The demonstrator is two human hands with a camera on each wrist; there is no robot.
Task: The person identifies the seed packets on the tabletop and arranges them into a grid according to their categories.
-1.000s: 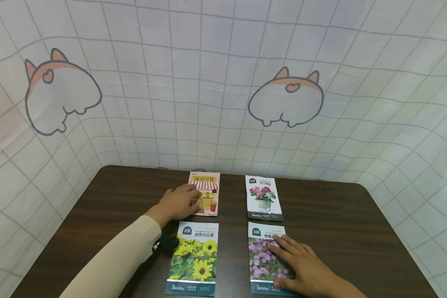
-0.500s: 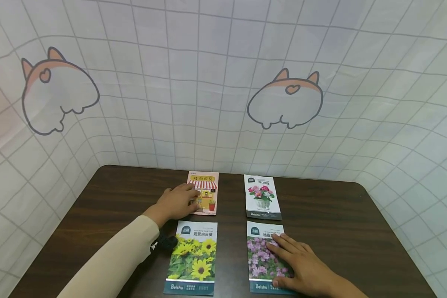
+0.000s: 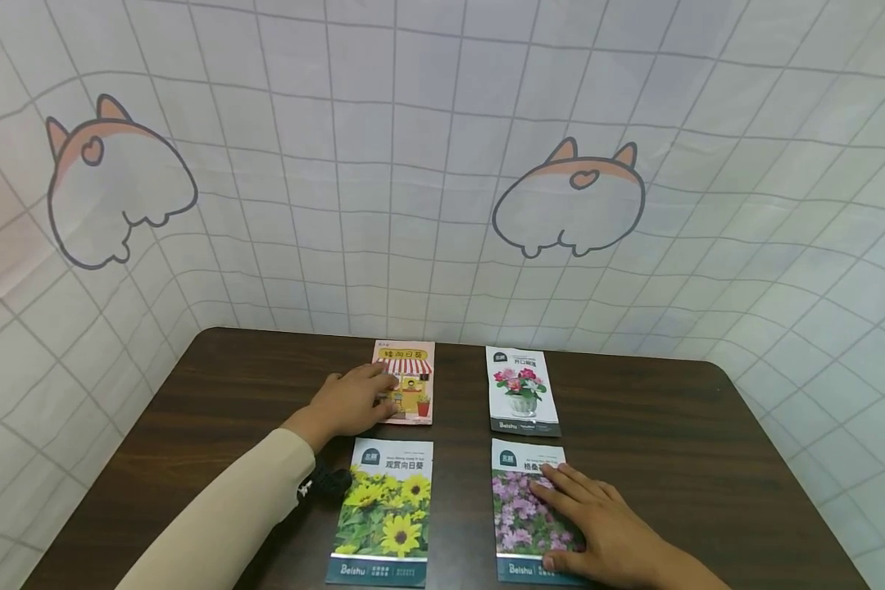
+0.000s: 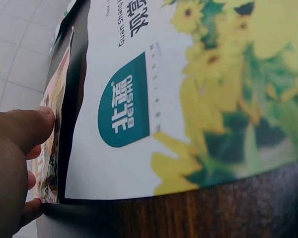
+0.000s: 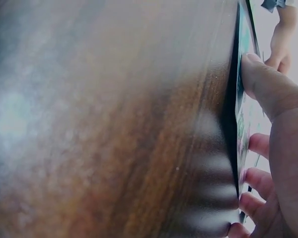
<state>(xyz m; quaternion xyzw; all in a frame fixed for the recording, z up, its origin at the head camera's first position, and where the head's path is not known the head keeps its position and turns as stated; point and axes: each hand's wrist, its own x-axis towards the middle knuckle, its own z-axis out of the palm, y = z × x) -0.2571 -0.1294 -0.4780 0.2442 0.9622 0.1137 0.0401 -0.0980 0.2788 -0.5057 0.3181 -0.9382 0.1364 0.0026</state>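
Four flat seed packets would exceed a plain count, so several lie on the table in two columns. My left hand (image 3: pixel 350 401) rests on the left side of a pink seed packet (image 3: pixel 413 385) with a striped awning picture. Nearer me lies a yellow-flower seed packet (image 3: pixel 383 516), large in the left wrist view, untouched. On the right, my right hand (image 3: pixel 601 528) lies with spread fingers across a purple-flower seed packet (image 3: pixel 516 508), covering its right part. Behind it is a white seed packet (image 3: pixel 522 393) with a potted flower, which neither hand touches.
The dark wooden table (image 3: pixel 649 426) has rounded far corners. A white grid-patterned curtain (image 3: pixel 413 205) with cartoon animal drawings hangs behind it and along both sides. A dark band with a fluffy black piece (image 3: pixel 332 482) sits at my left wrist.
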